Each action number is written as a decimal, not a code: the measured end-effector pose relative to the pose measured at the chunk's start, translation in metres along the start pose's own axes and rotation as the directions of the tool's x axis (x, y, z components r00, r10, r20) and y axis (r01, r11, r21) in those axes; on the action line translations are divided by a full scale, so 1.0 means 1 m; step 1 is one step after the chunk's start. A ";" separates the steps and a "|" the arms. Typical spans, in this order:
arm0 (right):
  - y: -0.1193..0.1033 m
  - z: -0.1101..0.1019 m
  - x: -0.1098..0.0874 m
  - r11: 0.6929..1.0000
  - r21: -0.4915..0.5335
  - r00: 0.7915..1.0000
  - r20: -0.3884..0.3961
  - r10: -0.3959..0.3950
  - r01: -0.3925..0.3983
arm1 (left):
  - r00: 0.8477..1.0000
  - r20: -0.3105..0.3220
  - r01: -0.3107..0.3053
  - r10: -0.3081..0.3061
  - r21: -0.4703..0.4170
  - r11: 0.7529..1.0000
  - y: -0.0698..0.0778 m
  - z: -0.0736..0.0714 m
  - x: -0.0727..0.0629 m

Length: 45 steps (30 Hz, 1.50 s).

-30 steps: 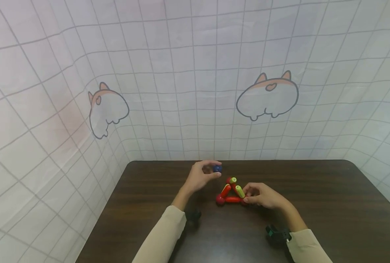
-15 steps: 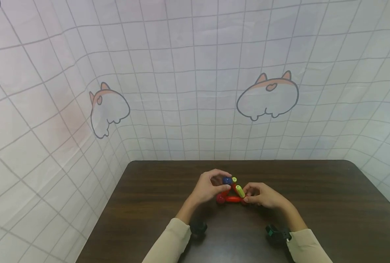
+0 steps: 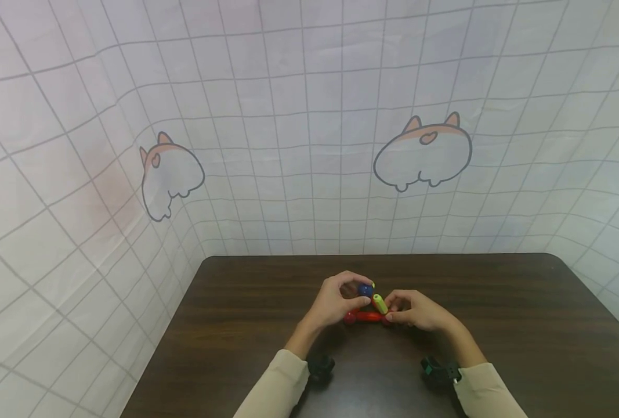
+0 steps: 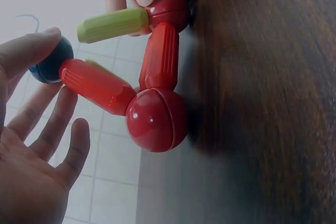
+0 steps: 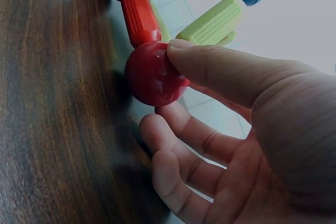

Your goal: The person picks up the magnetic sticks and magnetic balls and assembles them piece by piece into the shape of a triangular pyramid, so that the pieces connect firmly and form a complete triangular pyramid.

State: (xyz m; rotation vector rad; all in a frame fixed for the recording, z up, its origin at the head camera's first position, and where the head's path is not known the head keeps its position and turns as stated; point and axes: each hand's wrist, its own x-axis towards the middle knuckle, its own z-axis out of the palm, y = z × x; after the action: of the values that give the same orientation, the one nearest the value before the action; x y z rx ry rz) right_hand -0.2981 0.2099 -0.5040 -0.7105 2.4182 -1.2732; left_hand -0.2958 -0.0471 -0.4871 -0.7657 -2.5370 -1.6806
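Observation:
My left hand [image 3: 332,302] pinches a blue ball [image 3: 365,291] between thumb and fingers. The ball meets the upper end of a slanted red rod [image 4: 97,86], which rises from a red ball [image 4: 156,119] at the structure's left corner. Low over the table, another red rod [image 4: 160,56] links that corner to a second red ball [image 5: 152,74]. My right hand [image 3: 421,310] grips this second ball with thumb and fingertips. From it a yellow-green rod [image 3: 380,304] leans upward, its far end free of the blue ball. The structure's far corner is mostly hidden behind my left hand.
The dark wood-grain table [image 3: 225,348] carries the magnetic-looking ball-and-rod structure near its back edge. A white gridded cloth [image 3: 288,145] with animal drawings hangs behind and at the sides. Black devices sit at both wrists.
My left hand has brought the blue ball rightward and down from beside the structure onto the top of the left slanted red rod. My right hand has stayed on its red ball.

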 end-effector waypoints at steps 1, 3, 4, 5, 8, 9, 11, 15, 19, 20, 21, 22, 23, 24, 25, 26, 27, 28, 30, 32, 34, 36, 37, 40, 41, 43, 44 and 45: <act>0.000 0.000 0.000 1.000 -0.004 1.000 -0.001 0.006 -0.006 | 1.000 0.001 -0.002 0.002 0.002 1.000 0.000 0.000 0.000; 0.000 0.000 0.000 1.000 -0.009 1.000 0.000 0.007 -0.007 | 1.000 0.009 -0.010 0.010 0.008 1.000 0.001 0.001 0.000; 0.000 0.000 0.000 1.000 -0.010 1.000 -0.001 0.007 -0.007 | 1.000 0.014 -0.015 0.014 0.011 1.000 0.002 0.001 -0.001; 0.000 0.000 0.000 1.000 -0.010 1.000 -0.002 0.008 -0.008 | 1.000 0.017 -0.020 0.020 0.015 1.000 0.002 0.002 -0.001; 0.000 0.000 0.000 1.000 -0.012 1.000 -0.004 0.011 -0.011 | 0.999 0.023 -0.037 0.037 0.022 0.999 0.003 0.004 -0.001; 0.000 0.000 0.000 1.000 -0.013 1.000 -0.004 0.012 -0.012 | 0.999 0.024 -0.042 0.041 0.024 0.999 0.003 0.004 -0.001; 0.000 0.000 0.000 1.000 -0.013 1.000 -0.005 0.015 -0.015 | 0.999 0.022 -0.048 0.048 0.028 0.998 0.002 0.005 -0.001; 0.000 0.000 0.001 1.000 -0.010 1.000 -0.007 0.019 -0.019 | 0.997 0.022 -0.071 0.070 0.042 0.997 0.001 0.006 0.000; -0.002 0.002 0.001 1.000 0.010 1.000 -0.019 -0.007 0.007 | 0.997 0.027 -0.080 0.078 0.052 0.995 0.002 0.005 -0.001; -0.003 0.002 0.002 1.000 0.017 1.000 -0.024 -0.017 0.017 | 0.997 0.029 -0.076 0.075 0.052 0.996 0.003 0.005 -0.001; -0.004 0.003 0.002 0.999 0.024 0.999 -0.029 -0.028 0.028 | 0.997 0.030 -0.073 0.072 0.052 0.996 0.004 0.005 -0.002; -0.005 0.004 0.002 0.999 0.027 0.999 -0.034 -0.039 0.040 | 0.997 0.030 -0.070 0.068 0.053 0.996 0.004 0.005 -0.002; -0.005 0.005 0.002 0.998 0.030 0.998 -0.039 -0.048 0.050 | 0.998 0.031 -0.064 0.063 0.052 0.997 0.005 0.005 -0.002; -0.006 0.006 0.002 0.998 0.031 0.998 -0.044 -0.054 0.056 | 0.998 0.030 -0.062 0.060 0.052 0.997 0.005 0.005 -0.002; -0.007 0.006 0.002 0.998 0.031 0.997 -0.046 -0.058 0.059 | 0.998 0.028 -0.059 0.058 0.052 0.997 0.006 0.005 -0.003; -0.007 0.006 0.002 0.998 0.031 0.997 -0.048 -0.060 0.062 | 0.998 0.026 -0.058 0.056 0.052 0.997 0.006 0.005 -0.003; -0.007 0.007 0.002 0.997 0.032 0.997 -0.049 -0.062 0.064 | 0.998 0.024 -0.057 0.055 0.053 0.997 0.006 0.006 -0.003; -0.007 0.007 0.002 0.997 0.029 0.997 -0.050 -0.064 0.065 | 0.998 0.021 -0.054 0.052 0.054 0.997 0.006 0.006 -0.003; -0.006 0.007 0.003 0.998 0.025 0.997 -0.050 -0.057 0.058 | 0.999 0.014 -0.050 0.050 0.056 0.997 0.005 0.007 -0.003; -0.004 0.007 0.003 0.999 0.015 0.998 -0.050 -0.049 0.050 | 0.999 0.002 -0.043 0.043 0.069 0.997 0.005 0.007 -0.003; -0.004 0.008 0.003 0.999 0.006 0.998 -0.049 -0.042 0.042 | 0.999 -0.014 -0.034 0.035 0.088 0.996 0.003 0.007 -0.003; -0.003 0.008 0.003 0.999 -0.003 0.998 -0.050 -0.038 0.038 | 0.999 -0.027 -0.020 0.023 0.109 0.994 0.002 0.006 -0.003; -0.003 0.008 0.003 0.999 -0.007 0.998 -0.050 -0.037 0.037 | 0.999 -0.030 -0.013 0.017 0.118 0.993 0.001 0.005 -0.003; -0.003 0.008 0.003 0.999 -0.006 0.998 -0.055 -0.034 0.033 | 1.000 -0.026 0.019 -0.016 0.134 0.991 -0.002 0.003 -0.004; -0.003 0.007 0.003 0.999 -0.005 0.998 -0.056 -0.033 0.033 | 0.999 -0.023 0.032 -0.029 0.136 0.990 -0.003 0.003 -0.004; -0.003 0.007 0.004 1.000 -0.001 0.998 -0.058 -0.030 0.030 | 0.998 -0.014 0.058 -0.057 0.131 0.990 -0.005 0.003 -0.004; -0.003 0.007 0.004 1.000 0.003 0.998 -0.059 -0.030 0.031 | 0.997 -0.010 0.072 -0.071 0.126 0.989 -0.006 0.003 -0.004; -0.003 0.007 0.004 0.999 0.005 0.998 -0.059 -0.031 0.032 | 0.997 -0.007 0.082 -0.082 0.119 0.989 -0.006 0.004 -0.004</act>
State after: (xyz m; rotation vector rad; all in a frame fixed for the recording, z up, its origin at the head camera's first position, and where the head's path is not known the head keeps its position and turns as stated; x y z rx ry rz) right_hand -0.2967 0.2016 -0.5061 -0.7219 2.4584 -1.3303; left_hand -0.2936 -0.0477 -0.4954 -0.6600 -2.6734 -1.5322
